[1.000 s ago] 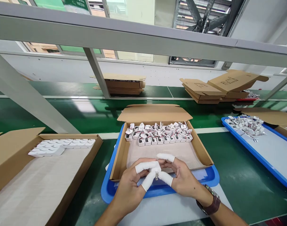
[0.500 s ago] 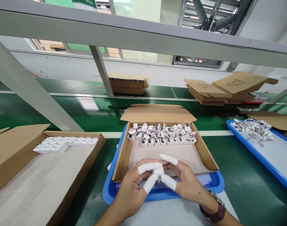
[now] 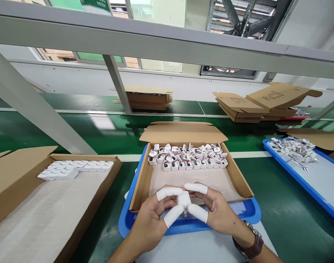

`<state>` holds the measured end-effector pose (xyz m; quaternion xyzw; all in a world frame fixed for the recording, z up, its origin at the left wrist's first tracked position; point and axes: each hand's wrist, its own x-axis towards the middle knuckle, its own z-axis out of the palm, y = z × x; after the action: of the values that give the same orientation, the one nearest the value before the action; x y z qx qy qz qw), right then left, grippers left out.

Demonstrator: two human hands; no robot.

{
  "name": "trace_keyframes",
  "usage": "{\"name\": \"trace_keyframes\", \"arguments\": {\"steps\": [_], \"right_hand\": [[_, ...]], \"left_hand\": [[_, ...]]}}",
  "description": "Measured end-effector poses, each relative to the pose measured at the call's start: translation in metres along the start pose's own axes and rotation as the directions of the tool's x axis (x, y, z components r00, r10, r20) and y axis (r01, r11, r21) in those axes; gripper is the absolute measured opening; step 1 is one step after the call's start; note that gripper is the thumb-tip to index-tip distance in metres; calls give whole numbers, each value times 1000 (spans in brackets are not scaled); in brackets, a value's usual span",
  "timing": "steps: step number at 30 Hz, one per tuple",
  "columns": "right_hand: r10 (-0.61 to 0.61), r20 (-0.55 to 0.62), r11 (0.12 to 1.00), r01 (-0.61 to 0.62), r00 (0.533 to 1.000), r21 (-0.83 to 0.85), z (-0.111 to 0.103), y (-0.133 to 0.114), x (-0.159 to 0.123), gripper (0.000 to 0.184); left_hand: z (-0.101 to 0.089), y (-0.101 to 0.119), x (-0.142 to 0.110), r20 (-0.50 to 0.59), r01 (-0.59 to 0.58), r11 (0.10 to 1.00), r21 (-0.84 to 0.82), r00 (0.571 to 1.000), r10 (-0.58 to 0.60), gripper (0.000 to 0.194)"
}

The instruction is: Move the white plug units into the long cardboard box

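My left hand point(image 3: 152, 216) and my right hand point(image 3: 218, 210) meet over the front edge of an open cardboard box point(image 3: 136, 190). Between their white-covered thumbs and index fingers is a small white plastic housing point(image 3: 183, 199), with a metal pin sticking out toward me. Both hands are closed on it; its far side is hidden. Behind them in the box stand rows of open white housings point(image 3: 197, 164) with wires and small parts showing. The box rests in a blue tray point(image 3: 125, 219).
At left lies another open box point(image 3: 87, 212) with closed white housings point(image 3: 70, 168) at its far end. A blue-rimmed tray point(image 3: 300, 179) at right holds a pile of white parts point(image 3: 295, 149). Boxes point(image 3: 240, 104) stand beyond a grey frame point(image 3: 167, 36).
The housing has turned slightly, so its flat top and metal pin show more fully. My right index finger has come down nearer to it, and my left fingers have shifted a little left.
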<state>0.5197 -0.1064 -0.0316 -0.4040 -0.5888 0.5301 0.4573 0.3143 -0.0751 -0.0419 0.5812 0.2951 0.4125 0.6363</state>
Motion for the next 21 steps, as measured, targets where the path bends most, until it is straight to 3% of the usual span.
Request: {"name": "trace_keyframes", "arguments": {"steps": [4,10,21], "right_hand": [[-18,-16,999,17,1000,-33,2,3,0,39],[-22,-96,999,17,995,-46,3,2,4,39],[24,11,997,-25,1000,79,-6,10,1,42]], "left_hand": [[4,0,-2,-47,-39,998,46,998,41,25],[4,-5,1,-58,13,1000,-25,998,-15,40],[-4,11,5,4,28,996,-89,1000,-28,32]]}}
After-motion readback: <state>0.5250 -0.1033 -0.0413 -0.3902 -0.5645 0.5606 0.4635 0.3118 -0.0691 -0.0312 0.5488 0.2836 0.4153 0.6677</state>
